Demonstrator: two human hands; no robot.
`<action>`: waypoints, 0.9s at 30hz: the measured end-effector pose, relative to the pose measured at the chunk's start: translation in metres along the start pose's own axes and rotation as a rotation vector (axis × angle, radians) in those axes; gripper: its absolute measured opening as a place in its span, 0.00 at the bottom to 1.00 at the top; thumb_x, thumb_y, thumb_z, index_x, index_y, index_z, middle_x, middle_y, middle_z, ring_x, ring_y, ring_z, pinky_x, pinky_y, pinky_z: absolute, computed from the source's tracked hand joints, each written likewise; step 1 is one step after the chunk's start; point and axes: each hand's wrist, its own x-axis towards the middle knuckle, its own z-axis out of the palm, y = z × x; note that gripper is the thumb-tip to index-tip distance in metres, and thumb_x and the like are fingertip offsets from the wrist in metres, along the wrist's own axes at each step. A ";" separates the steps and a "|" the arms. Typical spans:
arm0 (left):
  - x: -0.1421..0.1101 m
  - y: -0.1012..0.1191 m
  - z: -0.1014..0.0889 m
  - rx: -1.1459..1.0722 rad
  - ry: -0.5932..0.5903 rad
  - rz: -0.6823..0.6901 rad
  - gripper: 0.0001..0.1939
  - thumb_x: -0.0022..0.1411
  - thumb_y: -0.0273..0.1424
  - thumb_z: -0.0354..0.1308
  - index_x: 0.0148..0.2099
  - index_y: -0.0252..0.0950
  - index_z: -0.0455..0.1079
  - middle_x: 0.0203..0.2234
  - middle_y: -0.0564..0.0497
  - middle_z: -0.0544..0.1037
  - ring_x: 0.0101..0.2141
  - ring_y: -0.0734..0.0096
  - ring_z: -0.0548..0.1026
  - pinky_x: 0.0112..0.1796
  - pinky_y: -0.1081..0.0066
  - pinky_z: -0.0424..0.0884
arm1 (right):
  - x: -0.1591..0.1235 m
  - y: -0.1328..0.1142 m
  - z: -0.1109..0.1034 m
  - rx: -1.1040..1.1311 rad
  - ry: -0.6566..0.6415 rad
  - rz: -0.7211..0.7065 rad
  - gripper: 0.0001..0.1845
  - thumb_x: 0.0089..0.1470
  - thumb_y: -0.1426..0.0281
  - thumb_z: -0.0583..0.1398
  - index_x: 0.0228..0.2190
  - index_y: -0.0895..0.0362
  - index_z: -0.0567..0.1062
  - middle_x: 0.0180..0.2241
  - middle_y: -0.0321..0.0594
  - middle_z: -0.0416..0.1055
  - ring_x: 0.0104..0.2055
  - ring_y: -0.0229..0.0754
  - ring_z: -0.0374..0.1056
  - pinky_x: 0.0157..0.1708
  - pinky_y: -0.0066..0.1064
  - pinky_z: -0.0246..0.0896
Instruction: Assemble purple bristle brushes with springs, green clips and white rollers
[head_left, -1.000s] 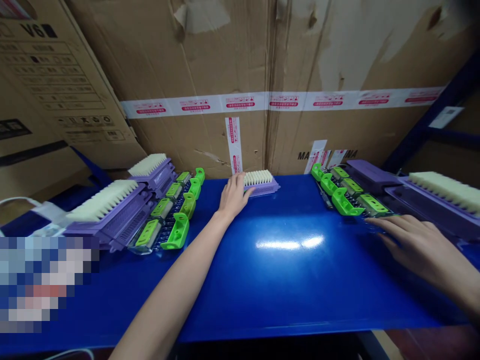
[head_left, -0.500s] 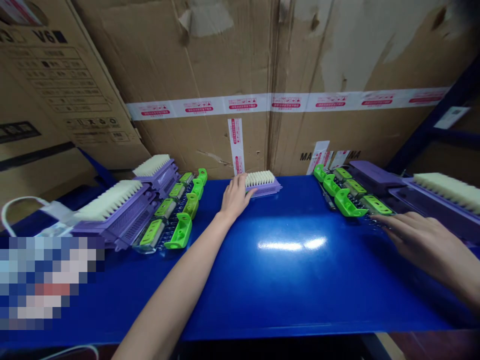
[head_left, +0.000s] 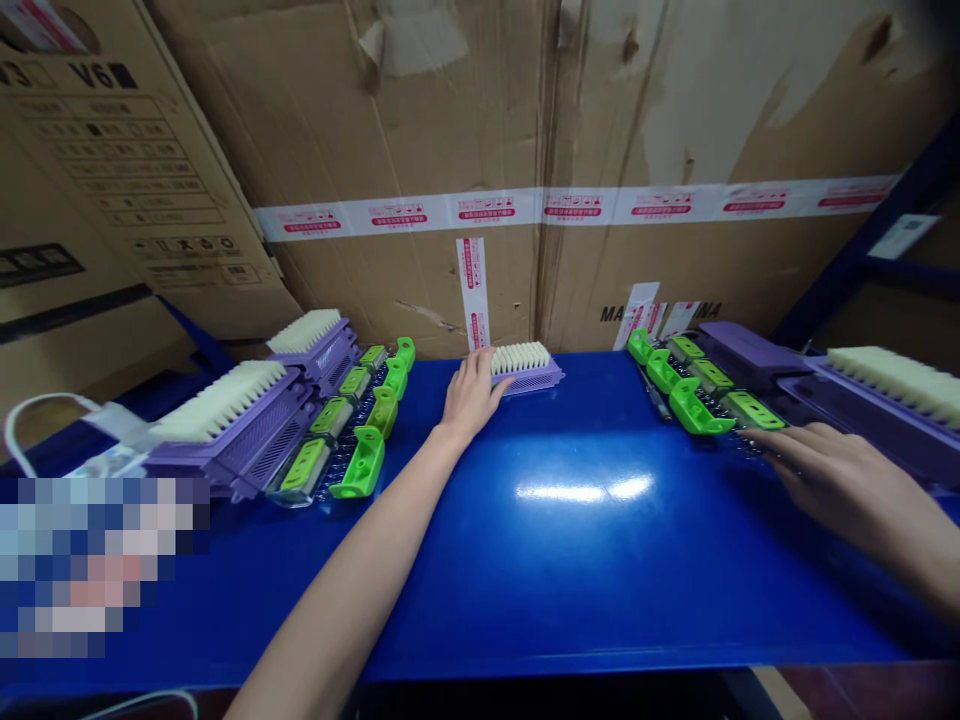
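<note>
At the back middle of the table lies a purple slatted block with a cream ridged top [head_left: 525, 365]. My left hand [head_left: 472, 392] is wrapped over its left end, thumb along the front side. On the right, my right hand [head_left: 832, 465] reaches the near end of a row of green brackets [head_left: 694, 405] and green-topped clear pieces [head_left: 754, 408]. Its fingers are closed together over small shiny bits there; what they pinch, if anything, is hidden. Beside that hand stands a larger purple block with a cream top [head_left: 896, 385].
Two more cream-topped purple blocks [head_left: 247, 445] stand at the left, beside another row of green brackets [head_left: 362, 465]. A white cable [head_left: 45, 400] curves at far left. Cardboard boxes [head_left: 405, 120] wall off the back of the blue table [head_left: 585, 590].
</note>
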 end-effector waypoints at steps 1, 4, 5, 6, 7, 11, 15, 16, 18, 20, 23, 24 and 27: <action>0.000 0.000 0.000 -0.001 0.001 -0.001 0.25 0.64 0.41 0.53 0.58 0.34 0.55 0.52 0.36 0.69 0.54 0.54 0.69 0.50 0.56 0.68 | 0.001 0.000 -0.001 0.002 0.009 -0.008 0.17 0.60 0.73 0.48 0.41 0.62 0.74 0.30 0.45 0.73 0.31 0.45 0.66 0.29 0.35 0.60; 0.000 0.000 0.000 -0.001 0.000 -0.006 0.25 0.64 0.41 0.53 0.58 0.34 0.55 0.52 0.37 0.69 0.54 0.54 0.69 0.50 0.56 0.68 | 0.003 -0.001 -0.004 0.006 0.020 -0.029 0.16 0.59 0.74 0.49 0.41 0.63 0.74 0.31 0.45 0.73 0.31 0.44 0.66 0.29 0.34 0.60; 0.000 0.001 0.000 -0.002 -0.001 -0.008 0.25 0.64 0.41 0.53 0.58 0.34 0.55 0.52 0.36 0.69 0.54 0.54 0.69 0.50 0.56 0.68 | 0.004 -0.001 -0.006 0.000 0.028 -0.031 0.15 0.59 0.74 0.49 0.41 0.63 0.74 0.30 0.45 0.73 0.31 0.44 0.66 0.29 0.34 0.60; 0.000 0.001 0.000 -0.004 -0.001 -0.009 0.25 0.64 0.41 0.53 0.58 0.34 0.56 0.52 0.36 0.69 0.54 0.54 0.69 0.50 0.56 0.68 | 0.005 -0.002 -0.007 -0.010 0.038 -0.032 0.15 0.59 0.75 0.49 0.40 0.63 0.74 0.30 0.45 0.73 0.31 0.44 0.66 0.29 0.34 0.60; 0.000 0.001 0.000 -0.007 0.000 -0.008 0.25 0.64 0.42 0.53 0.58 0.34 0.56 0.52 0.36 0.69 0.53 0.54 0.69 0.50 0.56 0.68 | 0.006 -0.002 -0.009 -0.021 0.052 -0.033 0.15 0.59 0.75 0.49 0.40 0.63 0.74 0.29 0.45 0.72 0.30 0.44 0.66 0.29 0.33 0.59; 0.000 0.001 -0.001 -0.008 0.002 -0.005 0.24 0.65 0.42 0.51 0.58 0.34 0.56 0.52 0.36 0.69 0.53 0.54 0.69 0.49 0.56 0.69 | 0.011 -0.006 -0.016 -0.051 0.097 -0.039 0.14 0.60 0.74 0.50 0.38 0.64 0.75 0.28 0.45 0.72 0.29 0.44 0.64 0.28 0.33 0.59; 0.000 0.002 -0.002 0.008 -0.008 -0.021 0.25 0.64 0.42 0.52 0.58 0.33 0.56 0.52 0.36 0.69 0.53 0.54 0.69 0.50 0.57 0.69 | 0.012 -0.009 -0.019 -0.070 0.104 -0.024 0.14 0.60 0.74 0.49 0.38 0.65 0.74 0.29 0.45 0.73 0.30 0.45 0.65 0.28 0.34 0.58; 0.000 0.003 -0.002 0.013 -0.009 -0.025 0.25 0.64 0.42 0.52 0.58 0.32 0.56 0.52 0.36 0.69 0.53 0.54 0.69 0.49 0.57 0.69 | 0.012 -0.009 -0.019 -0.074 0.103 -0.026 0.15 0.60 0.74 0.49 0.38 0.65 0.74 0.29 0.45 0.73 0.29 0.45 0.65 0.28 0.34 0.58; 0.000 0.003 -0.002 0.021 -0.010 -0.028 0.25 0.64 0.42 0.52 0.57 0.32 0.56 0.52 0.36 0.69 0.53 0.54 0.70 0.49 0.58 0.69 | 0.011 -0.010 -0.017 -0.076 0.104 -0.025 0.15 0.61 0.74 0.49 0.38 0.65 0.75 0.28 0.45 0.73 0.29 0.44 0.65 0.28 0.33 0.58; 0.000 0.003 -0.002 0.022 -0.008 -0.025 0.25 0.65 0.42 0.52 0.57 0.32 0.56 0.52 0.36 0.69 0.52 0.54 0.70 0.49 0.58 0.69 | 0.010 -0.010 -0.015 -0.073 0.101 -0.013 0.15 0.61 0.73 0.49 0.38 0.64 0.75 0.29 0.45 0.73 0.29 0.44 0.65 0.28 0.33 0.58; 0.000 0.002 -0.002 0.012 0.002 -0.015 0.25 0.65 0.42 0.51 0.57 0.32 0.56 0.51 0.36 0.69 0.52 0.54 0.70 0.49 0.57 0.69 | 0.008 -0.009 -0.012 -0.066 0.090 0.013 0.14 0.61 0.72 0.50 0.38 0.63 0.75 0.29 0.44 0.74 0.29 0.44 0.66 0.28 0.33 0.58; 0.000 0.002 -0.002 0.009 0.005 -0.014 0.24 0.65 0.42 0.51 0.57 0.33 0.56 0.51 0.36 0.69 0.52 0.54 0.70 0.49 0.57 0.69 | 0.008 -0.009 -0.011 -0.062 0.085 0.020 0.15 0.61 0.72 0.50 0.38 0.63 0.75 0.29 0.44 0.74 0.29 0.44 0.66 0.28 0.34 0.58; 0.000 0.002 -0.002 0.007 -0.001 -0.013 0.24 0.65 0.42 0.51 0.58 0.33 0.56 0.52 0.36 0.69 0.53 0.54 0.69 0.49 0.56 0.69 | 0.006 -0.009 -0.009 -0.046 0.070 0.038 0.15 0.60 0.72 0.50 0.38 0.63 0.76 0.29 0.44 0.74 0.29 0.44 0.66 0.29 0.34 0.58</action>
